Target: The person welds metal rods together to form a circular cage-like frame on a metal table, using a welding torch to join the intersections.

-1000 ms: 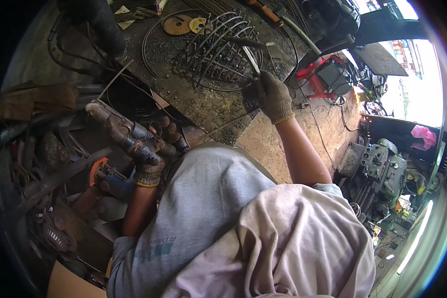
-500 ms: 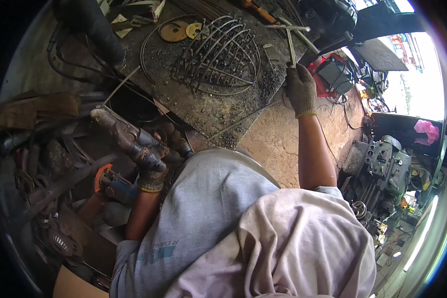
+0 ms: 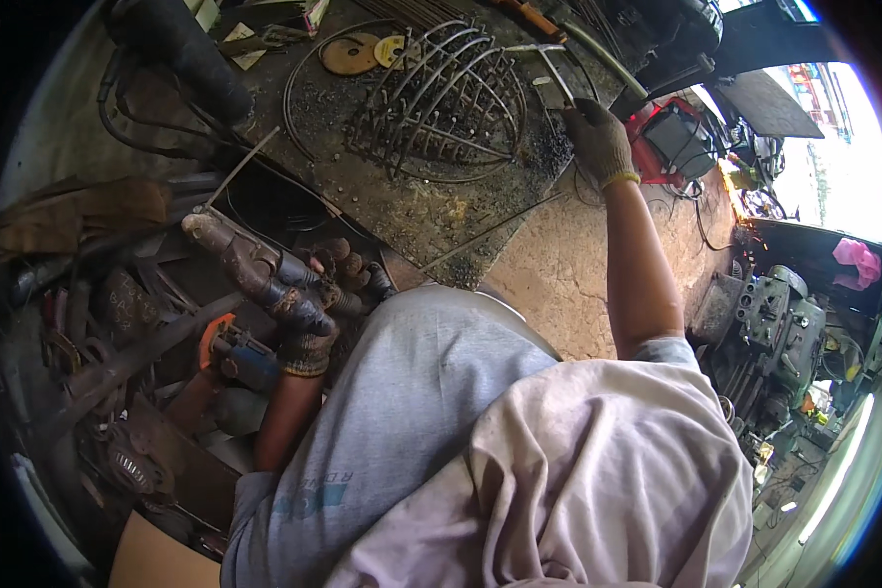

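My right hand [image 3: 601, 144], in a dark knitted glove, grips a slim metal chipping hammer [image 3: 551, 71] by its handle. The hammer's head is at the right edge of a domed frame of bent metal rods [image 3: 451, 93]; whether they touch I cannot tell. That frame rests on a dirty metal tabletop [image 3: 436, 220] strewn with dark bits. Low on the left, my gloved left hand [image 3: 309, 345] is closed around a worn welding electrode holder [image 3: 250, 269]. From its jaws a thin electrode [image 3: 240, 169] slants up toward the table's edge. The holder partly hides the left fingers.
Two flat discs [image 3: 350, 54] lie behind the frame, and an orange-handled tool [image 3: 531, 18] lies at the back. A red box-like machine [image 3: 661, 142] stands to the right. Scrap metal and a blue tool with an orange guard [image 3: 227, 345] crowd the left. A greenish machine [image 3: 779, 309] stands far right.
My right hand has swung the chipping hammer leftward and down, toward the rod frame. My left hand stays nearly in place with the electrode holder. The view has shifted slightly.
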`<state>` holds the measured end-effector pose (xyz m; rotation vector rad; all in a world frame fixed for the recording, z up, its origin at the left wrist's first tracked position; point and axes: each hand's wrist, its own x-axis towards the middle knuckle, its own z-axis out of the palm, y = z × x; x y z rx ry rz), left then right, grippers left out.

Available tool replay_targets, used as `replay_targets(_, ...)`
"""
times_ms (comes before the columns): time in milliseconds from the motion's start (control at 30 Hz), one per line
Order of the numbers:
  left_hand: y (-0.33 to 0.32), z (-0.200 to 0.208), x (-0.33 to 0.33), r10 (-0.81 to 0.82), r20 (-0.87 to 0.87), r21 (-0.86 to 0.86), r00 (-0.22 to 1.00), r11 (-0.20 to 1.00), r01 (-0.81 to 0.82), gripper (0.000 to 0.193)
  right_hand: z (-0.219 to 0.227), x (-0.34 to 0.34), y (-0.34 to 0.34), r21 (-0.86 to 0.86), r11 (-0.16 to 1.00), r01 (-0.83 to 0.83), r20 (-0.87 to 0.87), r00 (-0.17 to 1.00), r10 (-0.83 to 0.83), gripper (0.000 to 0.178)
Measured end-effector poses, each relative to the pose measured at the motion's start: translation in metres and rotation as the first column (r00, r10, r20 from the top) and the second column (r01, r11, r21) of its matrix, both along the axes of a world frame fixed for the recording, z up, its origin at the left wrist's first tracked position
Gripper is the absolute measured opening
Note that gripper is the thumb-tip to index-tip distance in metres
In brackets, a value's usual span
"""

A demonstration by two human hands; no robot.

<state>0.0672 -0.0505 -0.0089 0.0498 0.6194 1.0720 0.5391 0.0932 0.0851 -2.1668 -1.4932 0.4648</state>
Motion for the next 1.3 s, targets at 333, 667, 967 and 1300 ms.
replay_targets(333, -0.004, 0.020, 0.006, 0.114, 0.362, -0.079, 0.925, 0.993, -0.092, 0.030, 0.076, -0.047, -0.029, 0.399, 0.911, 0.101, -0.584, 0.794, 0.167, 0.030)
replay_targets(667, 0.015, -0.006, 0.009, -0.057, 0.263, 0.208, 0.963, 0.978, 0.001, 0.026, 0.189, -0.069, -0.036, 0.573, 0.817, -0.072, -0.453, 0.802, 0.389, 0.038)
replay_targets(967, 0.014, -0.003, 0.006, -0.017, 0.372, 0.244, 0.928, 0.966, -0.081, 0.025, 0.203, -0.080, -0.074, 0.133, 0.799, -0.587, 0.484, 0.742, 0.465, 0.057)
replay_targets(1300, 0.014, -0.009, 0.003, -0.053, 0.137, 0.218, 0.989, 0.976, 0.022, 0.022, 0.192, -0.130, -0.111, 0.538, 0.827, -0.163, -0.842, -0.074, 0.534, 0.114)
